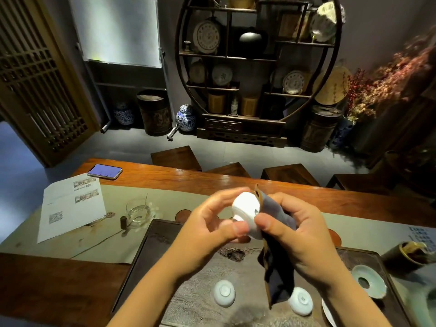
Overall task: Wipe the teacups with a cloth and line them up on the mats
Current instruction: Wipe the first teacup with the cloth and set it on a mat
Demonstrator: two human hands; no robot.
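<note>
Teacup (246,214), white glazed and round, sits at the centre of the frame, held above the tray and tipped on its side. Left hand (212,223) grips it, fingers curled over the far wall and thumb on the near rim. Right hand (297,234) pinches a cloth (278,274) against the cup's right side; the cloth is dark, soft and folded, with a brown edge, and hangs down to the tray. The tray (188,300) is a dark rectangular slab with a rough, stone-like surface, in the lower centre. Two more teacups stand upside down on it: one at lower centre (224,295), one just right of it (301,300), its left edge hidden by the cloth. A pale green ring-shaped dish (369,280) lies at the tray's right end. A round brown mat (182,215) shows partly beyond the tray's far edge. A clear glass pitcher (139,213) stands at left on the table runner (113,237).
</note>
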